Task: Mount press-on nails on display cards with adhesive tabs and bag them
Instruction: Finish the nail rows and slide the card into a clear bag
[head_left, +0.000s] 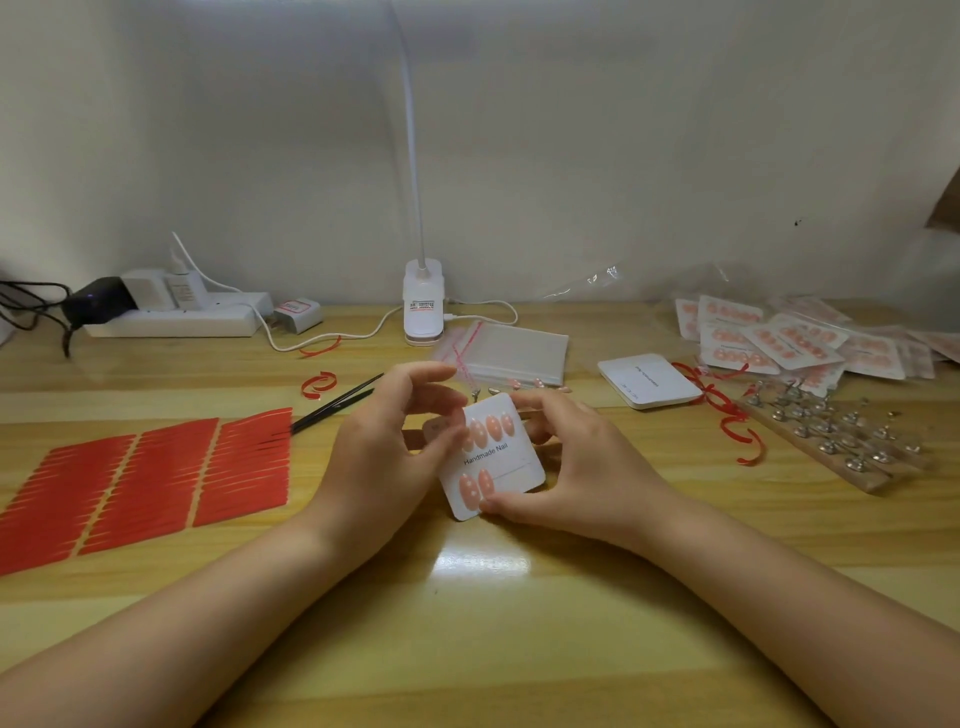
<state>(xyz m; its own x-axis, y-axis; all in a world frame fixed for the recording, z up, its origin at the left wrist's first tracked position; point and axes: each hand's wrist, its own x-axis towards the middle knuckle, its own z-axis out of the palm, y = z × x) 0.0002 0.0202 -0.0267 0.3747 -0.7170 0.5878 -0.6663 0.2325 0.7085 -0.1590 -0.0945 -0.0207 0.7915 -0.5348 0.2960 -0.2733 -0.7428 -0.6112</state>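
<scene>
A white display card (493, 457) printed "Handmade Nail" is held tilted above the middle of the wooden counter (467, 623). It is pinched at its left edge by the thumb and fingers of the left hand (387, 441), whose thumb lies by the upper row of nails. The right hand (566, 473) is curled round the card from the right, with its thumb pressed on the near edge beside the lower row. Four peach press-on nails (488, 428) with white dots are seen in the upper row, and two in the lower row; the rest of that row is bare.

Just beyond the hands, a stack of clear zip bags (506, 351) with red seal lines lies flat; what they hold cannot be told. To the far right, a heap of bagged cards (779, 338) is spread out, each clear bag holding a card with peach nails. Between the stack and the heap, a pile of blank cards (647, 382) lies. At the right, a wooden holder (841, 441) carries rows of small metal stands. On the left, red adhesive tab sheets (145, 483) are laid flat, with black tweezers (332, 405) touching their far right corner. Curled red strips (727, 415) are scattered near the holder.
</scene>
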